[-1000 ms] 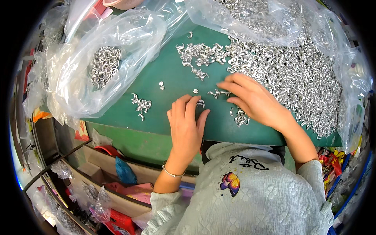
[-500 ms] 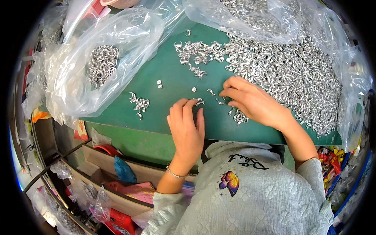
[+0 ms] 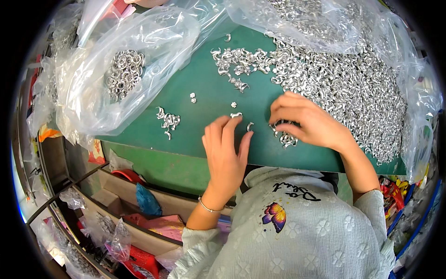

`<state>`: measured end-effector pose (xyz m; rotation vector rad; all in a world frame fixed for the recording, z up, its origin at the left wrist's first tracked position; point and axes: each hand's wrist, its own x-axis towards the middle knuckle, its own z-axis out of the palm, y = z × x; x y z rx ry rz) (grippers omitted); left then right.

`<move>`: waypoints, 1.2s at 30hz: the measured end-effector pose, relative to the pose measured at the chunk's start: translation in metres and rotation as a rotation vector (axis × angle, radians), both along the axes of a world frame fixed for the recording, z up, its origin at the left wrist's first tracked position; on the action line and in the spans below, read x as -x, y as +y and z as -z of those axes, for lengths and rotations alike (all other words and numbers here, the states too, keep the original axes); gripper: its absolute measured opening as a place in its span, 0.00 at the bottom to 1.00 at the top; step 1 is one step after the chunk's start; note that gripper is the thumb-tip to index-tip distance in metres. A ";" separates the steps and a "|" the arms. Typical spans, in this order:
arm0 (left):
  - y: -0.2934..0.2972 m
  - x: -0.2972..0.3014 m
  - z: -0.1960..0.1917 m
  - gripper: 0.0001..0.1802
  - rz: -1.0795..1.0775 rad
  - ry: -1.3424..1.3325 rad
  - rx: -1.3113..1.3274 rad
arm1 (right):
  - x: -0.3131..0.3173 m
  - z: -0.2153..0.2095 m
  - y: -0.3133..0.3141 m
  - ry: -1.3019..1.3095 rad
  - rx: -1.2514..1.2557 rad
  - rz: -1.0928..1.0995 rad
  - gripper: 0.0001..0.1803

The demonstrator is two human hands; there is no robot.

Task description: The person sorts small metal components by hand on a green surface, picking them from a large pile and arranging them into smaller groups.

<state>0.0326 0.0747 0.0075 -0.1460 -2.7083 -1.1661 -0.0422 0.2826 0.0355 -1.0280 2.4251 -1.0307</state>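
Note:
My left hand (image 3: 225, 151) is over the green tabletop with thumb and fingers apart. Its index fingertip touches a small curved silver metal piece (image 3: 236, 114), and another curved piece (image 3: 250, 126) lies by the thumb tip. My right hand (image 3: 311, 122) is bent, thumb and fingertips drawn together at a small cluster of curved silver pieces (image 3: 288, 141); whatever they pinch is too small to make out. A large heap of similar pieces (image 3: 353, 97) spreads beyond it, with a looser strip (image 3: 241, 62) trailing left.
Farther left lies a small pile of curved pieces (image 3: 170, 122). Tiny flower-shaped pieces (image 3: 193, 98) sit nearby. A clear plastic bag (image 3: 172, 51) holds silver rings (image 3: 125, 74). Plastic sheeting (image 3: 297, 30) covers part of the heap. Below the table's front edge stands an open drawer (image 3: 172, 204).
My right hand has drawn back from the loose pieces to the small cluster. My left thumb has spread wider from the fingers. One loose curved piece now lies by that thumb.

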 end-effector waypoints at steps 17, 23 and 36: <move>-0.023 0.007 0.002 0.15 0.039 0.025 0.098 | -0.020 0.019 -0.051 0.292 -0.059 -0.033 0.06; -0.040 -0.001 0.011 0.14 -0.217 0.082 0.006 | -0.008 0.030 -0.101 0.502 -0.015 -0.038 0.09; -0.044 0.028 0.000 0.09 -0.041 0.254 0.099 | 0.072 0.028 -0.068 0.425 -0.043 0.105 0.23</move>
